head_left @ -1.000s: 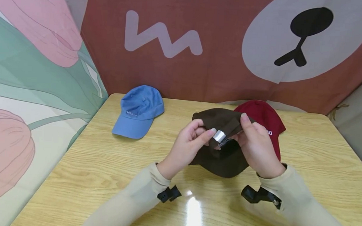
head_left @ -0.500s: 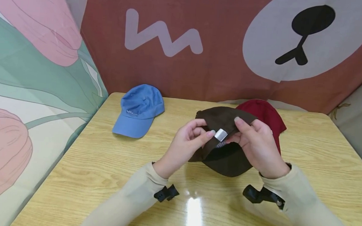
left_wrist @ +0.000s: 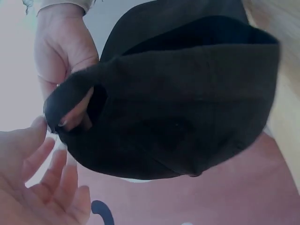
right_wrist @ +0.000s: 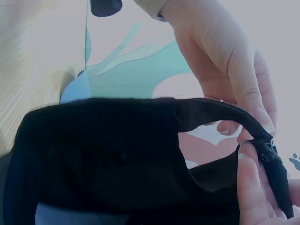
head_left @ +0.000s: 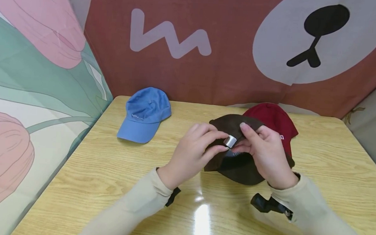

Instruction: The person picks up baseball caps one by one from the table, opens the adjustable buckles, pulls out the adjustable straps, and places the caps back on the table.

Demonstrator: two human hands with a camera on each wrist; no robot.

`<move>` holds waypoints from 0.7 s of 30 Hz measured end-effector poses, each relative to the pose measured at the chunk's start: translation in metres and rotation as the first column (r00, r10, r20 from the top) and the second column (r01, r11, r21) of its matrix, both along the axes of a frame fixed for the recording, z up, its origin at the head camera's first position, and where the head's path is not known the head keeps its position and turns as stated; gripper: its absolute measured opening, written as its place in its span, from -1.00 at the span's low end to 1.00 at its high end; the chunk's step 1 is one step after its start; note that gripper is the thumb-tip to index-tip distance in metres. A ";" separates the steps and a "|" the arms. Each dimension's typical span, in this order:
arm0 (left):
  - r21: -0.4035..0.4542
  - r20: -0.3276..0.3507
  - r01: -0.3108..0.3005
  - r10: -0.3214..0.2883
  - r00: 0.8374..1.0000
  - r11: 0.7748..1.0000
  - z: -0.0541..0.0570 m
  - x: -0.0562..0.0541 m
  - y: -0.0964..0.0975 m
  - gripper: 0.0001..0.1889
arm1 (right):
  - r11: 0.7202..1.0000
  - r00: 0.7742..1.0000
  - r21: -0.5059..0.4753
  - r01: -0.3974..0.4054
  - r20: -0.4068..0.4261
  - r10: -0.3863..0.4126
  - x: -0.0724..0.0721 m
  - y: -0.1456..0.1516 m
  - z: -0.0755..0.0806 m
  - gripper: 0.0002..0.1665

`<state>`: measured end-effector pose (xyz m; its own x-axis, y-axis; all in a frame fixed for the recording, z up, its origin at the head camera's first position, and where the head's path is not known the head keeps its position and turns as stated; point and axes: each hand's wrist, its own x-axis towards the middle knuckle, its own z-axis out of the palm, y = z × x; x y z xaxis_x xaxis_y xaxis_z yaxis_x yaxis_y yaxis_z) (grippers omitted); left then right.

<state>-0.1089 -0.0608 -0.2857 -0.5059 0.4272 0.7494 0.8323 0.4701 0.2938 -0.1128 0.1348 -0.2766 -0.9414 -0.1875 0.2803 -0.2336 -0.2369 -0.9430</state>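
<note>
Printed cloth [head_left: 227, 77] hung behind the wooden worktop [head_left: 103, 184], left hand [head_left: 188, 152] pinched a silver clasp [head_left: 230, 141], right hand [head_left: 269, 156] gripped the strap [right_wrist: 220, 111], brown cap [head_left: 227, 123] hung between them, red cap [head_left: 271, 116] lay behind near the far edge, blue cap [head_left: 147, 110] by the far left corner.

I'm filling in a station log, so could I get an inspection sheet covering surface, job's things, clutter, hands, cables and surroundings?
Surface: wood-grain table, bright reflection near the front.
Job's things: dark brown cap, silver clasp on its back strap.
Clutter: blue cap at rear left; red cap behind the brown one, partly hidden.
Hands: left hand pinches at the clasp; right hand pinches the cap beside it.
Cables: nothing seen.
Surroundings: reddish-brown hanging behind, floral hanging at left.
</note>
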 end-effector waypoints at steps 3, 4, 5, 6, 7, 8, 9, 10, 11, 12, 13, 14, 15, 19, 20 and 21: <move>-0.076 -0.028 0.025 -0.027 0.999 0.997 0.004 -0.002 -0.001 -0.72 | 1.000 1.000 0.023 -0.013 -0.001 0.013 0.001 -0.001 0.000 -0.81; -0.099 -0.036 0.031 -0.035 0.999 0.995 0.005 -0.002 -0.001 -0.72 | 0.999 1.000 0.031 -0.014 0.005 0.014 0.001 -0.001 0.000 -0.81; -0.122 -0.046 0.036 -0.042 0.998 0.992 0.006 -0.003 -0.001 -0.71 | 0.999 1.000 0.036 -0.008 0.013 0.008 0.002 -0.001 0.000 -0.81; -0.143 -0.057 0.040 -0.048 0.997 0.989 0.007 -0.003 -0.002 -0.71 | 0.999 1.000 0.043 0.002 0.022 -0.003 0.002 -0.002 0.000 -0.80; -0.162 -0.070 0.041 -0.053 0.996 0.986 0.009 -0.004 -0.002 -0.71 | 0.999 0.999 0.049 0.014 0.032 -0.016 0.003 -0.002 0.000 -0.79; -0.179 -0.083 0.042 -0.058 0.995 0.983 0.009 -0.004 -0.002 -0.71 | 0.998 0.999 0.057 0.029 0.043 -0.031 0.003 -0.003 0.001 -0.77; -0.195 -0.097 0.040 -0.060 0.993 0.980 0.010 -0.005 -0.003 -0.71 | 0.997 0.998 0.066 0.042 0.051 -0.045 0.004 -0.004 0.001 -0.75; -0.214 -0.115 0.031 -0.056 0.992 0.976 0.010 -0.005 -0.003 -0.70 | 0.996 0.996 0.073 0.057 0.059 -0.061 0.005 -0.005 0.001 -0.74; -0.232 -0.133 0.021 -0.053 0.990 0.973 0.011 -0.005 -0.003 -0.69 | 0.994 0.995 0.086 0.071 0.063 -0.076 0.005 -0.006 0.001 -0.74; -0.248 -0.147 0.014 -0.052 0.988 0.969 0.011 -0.005 -0.003 -0.69 | 0.992 0.994 0.102 0.081 0.070 -0.088 0.006 -0.007 0.002 -0.73; -0.264 -0.160 0.007 -0.051 0.986 0.965 0.011 -0.005 -0.003 -0.68 | 0.989 0.992 0.118 0.091 0.079 -0.101 0.006 -0.008 0.002 -0.72; -0.281 -0.168 -0.001 -0.048 0.985 0.960 0.012 -0.005 -0.004 -0.67 | 0.986 0.990 0.133 0.097 0.088 -0.109 0.006 -0.009 0.002 -0.73; -0.300 -0.174 -0.011 -0.044 0.984 0.954 0.012 -0.004 -0.004 -0.65 | 0.985 0.989 0.141 0.098 0.096 -0.112 0.007 -0.010 0.001 -0.73; -0.363 -0.169 -0.018 -0.047 0.985 0.932 0.015 -0.002 -0.004 -0.66 | 0.985 0.987 0.150 0.086 0.121 -0.104 0.008 -0.012 -0.001 -0.69; -0.375 -0.163 -0.016 -0.049 0.985 0.927 0.015 -0.001 -0.004 -0.67 | 0.987 0.988 0.142 0.078 0.121 -0.095 0.008 -0.012 -0.001 -0.69; -0.383 -0.160 -0.013 -0.052 0.986 0.924 0.015 -0.001 -0.004 -0.69 | 0.989 0.989 0.133 0.070 0.122 -0.087 0.008 -0.012 -0.001 -0.68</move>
<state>-0.1097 -0.0647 -0.2704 -0.3789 0.7056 0.5988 0.8634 0.5024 -0.0457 -0.1049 0.1224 -0.2780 -0.9811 -0.1382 0.1357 -0.1228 -0.0977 -0.9876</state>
